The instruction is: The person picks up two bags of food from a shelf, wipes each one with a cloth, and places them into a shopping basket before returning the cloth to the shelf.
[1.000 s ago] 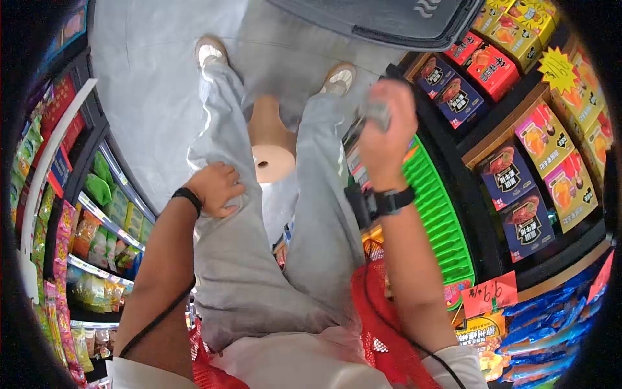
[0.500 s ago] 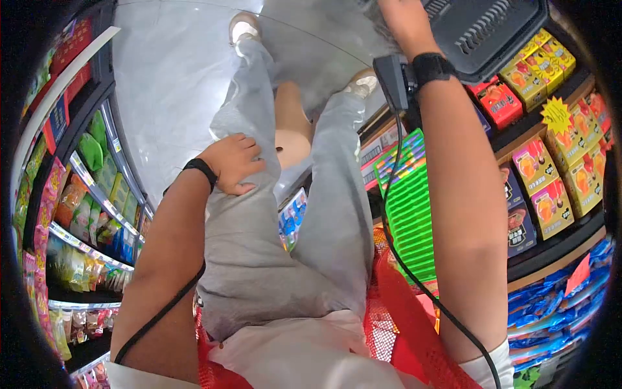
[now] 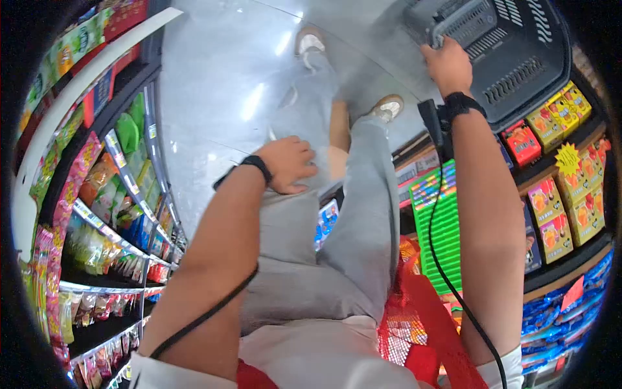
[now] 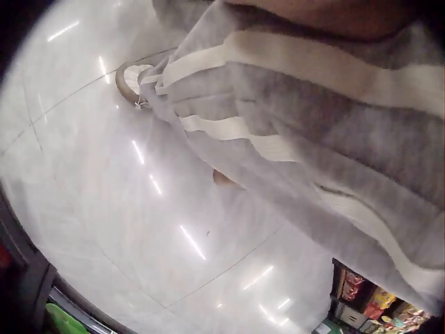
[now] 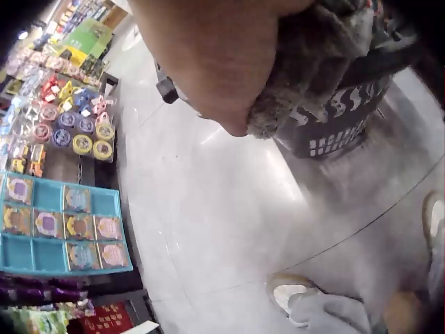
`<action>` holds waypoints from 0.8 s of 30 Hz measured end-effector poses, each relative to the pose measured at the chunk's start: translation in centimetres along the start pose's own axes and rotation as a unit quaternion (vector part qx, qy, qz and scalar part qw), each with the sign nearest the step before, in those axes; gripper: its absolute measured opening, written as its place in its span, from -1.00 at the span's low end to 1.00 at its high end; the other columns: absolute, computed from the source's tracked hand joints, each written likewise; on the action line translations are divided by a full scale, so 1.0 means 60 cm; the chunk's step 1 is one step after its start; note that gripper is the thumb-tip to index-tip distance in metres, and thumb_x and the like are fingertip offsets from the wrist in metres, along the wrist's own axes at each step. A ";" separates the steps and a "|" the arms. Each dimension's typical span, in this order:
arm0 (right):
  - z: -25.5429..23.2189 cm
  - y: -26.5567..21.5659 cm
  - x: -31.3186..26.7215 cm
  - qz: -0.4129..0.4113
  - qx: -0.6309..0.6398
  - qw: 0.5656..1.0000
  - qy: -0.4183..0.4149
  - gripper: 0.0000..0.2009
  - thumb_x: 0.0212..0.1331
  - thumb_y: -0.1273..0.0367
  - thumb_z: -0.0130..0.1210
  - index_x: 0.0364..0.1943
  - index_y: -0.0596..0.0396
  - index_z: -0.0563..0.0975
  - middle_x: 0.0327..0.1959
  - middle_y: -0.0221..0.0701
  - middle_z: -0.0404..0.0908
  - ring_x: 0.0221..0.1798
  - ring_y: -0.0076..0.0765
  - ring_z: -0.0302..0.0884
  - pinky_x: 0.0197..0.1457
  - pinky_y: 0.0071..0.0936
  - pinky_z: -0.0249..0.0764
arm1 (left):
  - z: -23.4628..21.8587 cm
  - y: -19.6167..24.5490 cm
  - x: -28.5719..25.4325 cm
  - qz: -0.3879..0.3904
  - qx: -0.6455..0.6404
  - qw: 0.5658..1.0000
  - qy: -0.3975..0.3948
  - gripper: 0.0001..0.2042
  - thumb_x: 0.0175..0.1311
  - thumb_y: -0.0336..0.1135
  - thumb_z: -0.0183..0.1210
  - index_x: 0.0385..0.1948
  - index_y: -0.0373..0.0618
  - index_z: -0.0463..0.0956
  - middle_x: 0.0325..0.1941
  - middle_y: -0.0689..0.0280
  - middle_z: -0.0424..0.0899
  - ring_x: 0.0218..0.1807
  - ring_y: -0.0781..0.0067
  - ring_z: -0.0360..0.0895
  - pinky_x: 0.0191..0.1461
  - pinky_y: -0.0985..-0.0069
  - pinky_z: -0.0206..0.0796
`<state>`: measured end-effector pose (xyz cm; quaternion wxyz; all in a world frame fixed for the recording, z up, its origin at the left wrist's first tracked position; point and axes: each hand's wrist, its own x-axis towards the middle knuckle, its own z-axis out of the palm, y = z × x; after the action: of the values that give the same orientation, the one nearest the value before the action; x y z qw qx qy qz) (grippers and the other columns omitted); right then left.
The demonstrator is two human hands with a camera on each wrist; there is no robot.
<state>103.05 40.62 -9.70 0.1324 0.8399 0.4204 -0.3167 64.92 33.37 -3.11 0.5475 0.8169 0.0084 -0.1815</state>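
Note:
In the head view my right hand (image 3: 451, 70) reaches to the inner side of a dark grey plastic basket (image 3: 532, 97). The right wrist view shows that hand gripping a crumpled grey cloth (image 5: 306, 90), with the slotted wall of the basket (image 5: 344, 115) close behind it. My left hand (image 3: 288, 163) rests on the grey trousers (image 3: 291, 214) at the thigh, holding nothing, its fingers loosely bent. The left wrist view takes in mainly the trouser leg (image 4: 278, 118) with its pale stripes.
Shelves of packaged snacks (image 3: 97, 259) run along the left. On the right are boxed goods (image 3: 551, 214), a green ridged tray (image 3: 437, 233) and blue packets (image 3: 564, 324). A light brown support (image 3: 339, 129) stands between the legs on the grey floor (image 3: 220, 84).
My right hand has moved forward with the cloth, from above the shin to the basket. More of the basket has come into view. The left hand stays on the thigh.

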 end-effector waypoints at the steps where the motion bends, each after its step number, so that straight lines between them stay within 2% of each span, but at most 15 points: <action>1: -0.001 -0.010 -0.007 -0.013 -0.007 1.000 0.005 -0.48 0.03 0.05 0.16 0.09 -0.04 0.60 0.02 -0.15 0.67 0.08 0.08 0.61 0.18 -0.07 0.50 | 0.008 0.002 0.001 -0.004 0.004 1.000 0.000 -0.63 0.08 0.07 0.22 -0.24 0.02 0.53 -0.13 0.20 0.54 -0.05 0.15 0.45 -0.03 0.22 0.29; 5: 0.021 -0.016 -0.028 -0.007 -0.004 1.000 -0.016 -0.50 0.09 0.06 0.17 0.10 -0.05 0.60 0.02 -0.14 0.67 0.10 0.05 0.60 0.18 -0.07 0.50 | 0.046 0.013 0.002 -0.019 0.014 1.000 -0.012 -0.64 0.13 0.08 0.19 -0.22 0.03 0.54 -0.13 0.21 0.54 -0.04 0.16 0.46 -0.02 0.23 0.30; 8: 0.052 -0.027 -0.062 -0.041 0.013 0.999 -0.021 -0.49 0.11 0.07 0.17 0.15 -0.04 0.56 0.07 -0.16 0.65 0.14 0.04 0.58 0.21 -0.07 0.50 | 0.085 0.029 0.012 -0.034 0.032 0.998 -0.029 -0.64 0.13 0.07 0.19 -0.20 0.03 0.55 -0.14 0.22 0.54 -0.04 0.17 0.46 -0.02 0.24 0.30; 11: 0.111 -0.026 -0.104 -0.175 0.072 0.982 0.000 -0.41 0.10 0.14 0.19 0.25 0.07 0.47 0.00 -0.15 0.67 0.01 0.09 0.63 0.14 -0.12 0.52 | 0.107 0.040 0.025 -0.039 0.054 0.997 -0.035 -0.66 0.15 0.05 0.18 -0.19 0.03 0.56 -0.13 0.24 0.54 -0.03 0.18 0.46 -0.02 0.25 0.30; 13: 0.146 -0.025 -0.148 -0.281 0.107 0.953 0.026 -0.41 0.13 0.20 0.20 0.29 0.02 0.42 0.11 -0.20 0.62 0.04 0.05 0.62 0.15 -0.12 0.52 | 0.100 0.069 0.028 -0.063 0.062 0.994 -0.064 -0.67 0.15 0.03 0.17 -0.19 0.03 0.56 -0.12 0.25 0.55 -0.02 0.18 0.47 -0.02 0.25 0.31; 14: 0.156 -0.026 -0.173 -0.333 0.126 0.934 0.043 -0.40 0.14 0.22 0.20 0.32 0.00 0.39 0.16 -0.22 0.59 0.05 0.03 0.62 0.15 -0.12 0.52 | 0.120 0.082 0.024 -0.082 0.076 0.993 -0.032 -0.69 0.16 -0.01 0.15 -0.20 0.02 0.57 -0.12 0.24 0.57 -0.03 0.17 0.49 -0.03 0.25 0.32; 17: 0.132 -0.035 -0.270 -0.334 0.156 0.929 -0.039 -0.41 0.16 0.28 0.17 0.35 -0.08 0.35 0.32 -0.30 0.44 0.18 0.04 0.54 0.20 -0.09 0.51 | 0.145 0.130 0.018 -0.208 0.124 0.970 -0.033 -0.72 0.16 -0.03 0.13 -0.25 0.01 0.60 -0.15 0.23 0.59 -0.04 0.16 0.51 -0.04 0.25 0.32; 18: 0.115 -0.037 -0.298 -0.307 0.132 0.940 -0.073 -0.40 0.17 0.27 0.17 0.35 -0.09 0.34 0.30 -0.30 0.44 0.15 0.04 0.57 0.18 -0.09 0.53 | 0.153 0.145 0.015 -0.250 0.127 0.960 -0.016 -0.77 0.19 -0.09 0.12 -0.29 0.04 0.62 -0.17 0.24 0.61 -0.04 0.19 0.52 -0.03 0.26 0.32; 19: 0.107 -0.037 -0.323 -0.277 0.109 0.948 -0.113 -0.39 0.17 0.27 0.16 0.36 -0.09 0.32 0.29 -0.30 0.44 0.12 0.05 0.59 0.15 -0.09 0.54 | 0.176 0.148 0.013 -0.292 0.160 0.942 -0.040 -0.79 0.20 -0.11 0.11 -0.28 0.05 0.63 -0.16 0.25 0.62 -0.03 0.20 0.53 -0.02 0.26 0.31; 21: 0.131 -0.016 -0.352 -0.231 0.075 0.964 -0.110 -0.38 0.15 0.29 0.17 0.37 -0.14 0.31 0.27 -0.31 0.46 0.06 0.08 0.61 0.11 -0.08 0.55 | 0.241 0.159 0.009 -0.372 0.213 0.898 -0.096 -0.81 0.24 -0.16 0.09 -0.27 0.06 0.64 -0.13 0.27 0.63 0.00 0.23 0.53 -0.01 0.27 0.31; 24: 0.174 0.018 -0.363 -0.205 -0.002 0.969 -0.136 -0.37 0.15 0.33 0.16 0.38 -0.19 0.30 0.26 -0.31 0.48 -0.01 0.10 0.63 0.05 -0.08 0.58 | 0.304 0.190 0.006 -0.393 0.187 0.880 -0.190 -0.81 0.29 -0.22 0.05 -0.22 0.06 0.64 -0.11 0.29 0.64 0.04 0.26 0.53 -0.01 0.28 0.30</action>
<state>89.81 21.29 -3.68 0.1220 0.6844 0.5625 -0.4476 62.42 12.38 0.82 0.2594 0.7836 0.1908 -0.5314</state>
